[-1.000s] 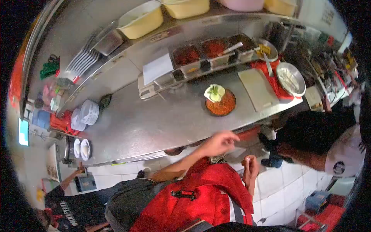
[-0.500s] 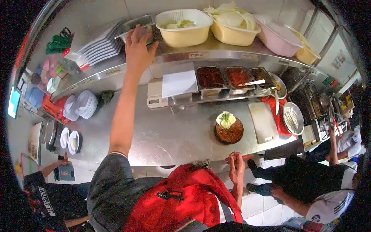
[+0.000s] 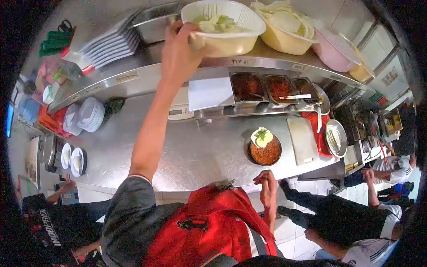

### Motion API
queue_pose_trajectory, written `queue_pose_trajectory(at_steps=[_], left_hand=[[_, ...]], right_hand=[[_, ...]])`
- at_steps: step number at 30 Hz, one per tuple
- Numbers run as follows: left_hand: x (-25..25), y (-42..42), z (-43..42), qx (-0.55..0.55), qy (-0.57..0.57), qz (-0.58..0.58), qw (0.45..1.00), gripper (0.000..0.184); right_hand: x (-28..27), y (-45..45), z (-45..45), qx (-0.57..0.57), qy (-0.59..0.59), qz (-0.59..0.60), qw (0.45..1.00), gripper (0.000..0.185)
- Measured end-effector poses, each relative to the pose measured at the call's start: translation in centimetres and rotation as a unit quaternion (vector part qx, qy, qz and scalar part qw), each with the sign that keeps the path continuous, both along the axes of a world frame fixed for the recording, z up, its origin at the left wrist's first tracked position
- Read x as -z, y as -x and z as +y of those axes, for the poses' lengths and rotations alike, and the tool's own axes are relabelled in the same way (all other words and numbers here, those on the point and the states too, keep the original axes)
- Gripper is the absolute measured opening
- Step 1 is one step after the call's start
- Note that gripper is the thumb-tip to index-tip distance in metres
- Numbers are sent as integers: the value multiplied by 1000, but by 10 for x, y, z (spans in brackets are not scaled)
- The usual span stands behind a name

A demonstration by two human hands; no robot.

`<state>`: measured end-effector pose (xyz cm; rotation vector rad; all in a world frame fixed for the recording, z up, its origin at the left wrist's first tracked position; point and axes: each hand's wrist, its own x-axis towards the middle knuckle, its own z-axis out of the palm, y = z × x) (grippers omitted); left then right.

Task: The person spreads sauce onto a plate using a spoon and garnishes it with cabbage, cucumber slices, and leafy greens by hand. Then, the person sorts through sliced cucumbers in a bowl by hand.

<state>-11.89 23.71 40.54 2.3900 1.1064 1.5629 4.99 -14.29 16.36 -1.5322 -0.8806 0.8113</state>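
My left hand [image 3: 180, 53] reaches up to the shelf, its fingers curled at the left rim of a cream plastic basket [image 3: 229, 44] holding pale green slices. Just left of that hand lies a metal tray [image 3: 155, 24]. My right hand [image 3: 267, 184] hangs at the counter's front edge with its fingers curled in; nothing shows in it. Near it on the counter sits a dark round dish of reddish-brown food [image 3: 266, 153], topped with pale slices and a green sprig [image 3: 261, 137].
Metal containers of dark red sauce [image 3: 247, 86] stand below the shelf, beside a white board [image 3: 210, 94] and a scale [image 3: 179, 111]. Stacked white plates [image 3: 91, 118] are at left. A cutting board [image 3: 302, 140] and strainer [image 3: 336, 138] lie right. Co-workers stand on both sides.
My left hand has moved right from the metal tray to the basket, and its fingers have curled. My right hand has risen slightly and its fingers have drawn in. The view has shifted.
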Motion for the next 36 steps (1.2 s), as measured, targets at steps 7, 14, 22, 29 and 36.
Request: queue_pose_trajectory(at_steps=[7,14,22,29,36], left_hand=[[30,62,-104,43,47,2,998,47],[164,110,-214,192,217,-61,955,28],[292,103,-272,101,340,13,935,30],[280,125,-242,114,449,132,876,36],[317,39,-201,183,357,178,899,50]], right_hand=[[-32,-6,38,-56,-55,224,971,56],[-56,4,39,-63,85,322,941,94],[63,12,34,-34,235,345,908,68],[110,30,45,-73,160,300,937,59],[102,14,51,-144,180,139,963,51]])
